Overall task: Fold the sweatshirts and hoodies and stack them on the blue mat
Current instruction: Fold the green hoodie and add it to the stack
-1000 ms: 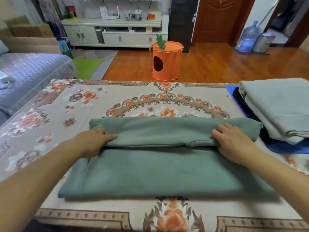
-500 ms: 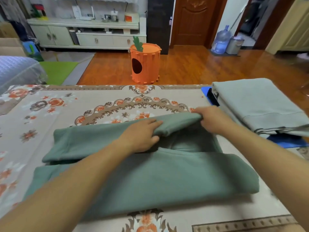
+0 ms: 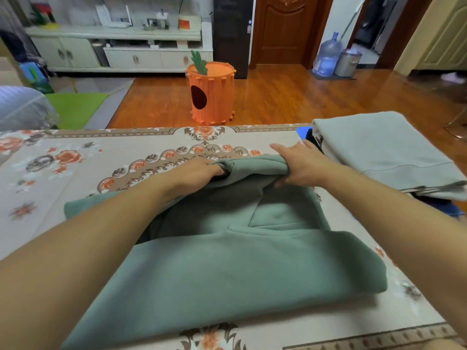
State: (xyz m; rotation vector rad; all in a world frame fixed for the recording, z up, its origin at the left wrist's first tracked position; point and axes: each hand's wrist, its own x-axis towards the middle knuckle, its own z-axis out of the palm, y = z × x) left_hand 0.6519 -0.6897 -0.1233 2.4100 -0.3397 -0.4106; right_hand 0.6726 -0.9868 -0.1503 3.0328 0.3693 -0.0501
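Observation:
A green sweatshirt [image 3: 227, 269] lies partly folded across the floral table cover [image 3: 75, 160]. Its far edge is bunched up and raised. My left hand [image 3: 199, 170] grips that raised edge from the left, fingers curled into the cloth. My right hand [image 3: 300, 162] holds the same edge from the right, thumb under the fold and fingers stretched over it. To the right a stack of folded garments, a pale grey-green one [image 3: 384, 152] on top, lies on the blue mat [image 3: 303, 131], of which only a corner shows.
Beyond the table's far edge stands an orange carrot-shaped stool [image 3: 211, 94] on the wooden floor. A water bottle [image 3: 326, 58] and a metal bin [image 3: 347, 63] stand by the door. A grey sofa arm [image 3: 22, 107] is at the left.
Both hands have slid along the sweatshirt's far edge to the right and come close together, bunching and lifting it. The view has swung right and moved closer.

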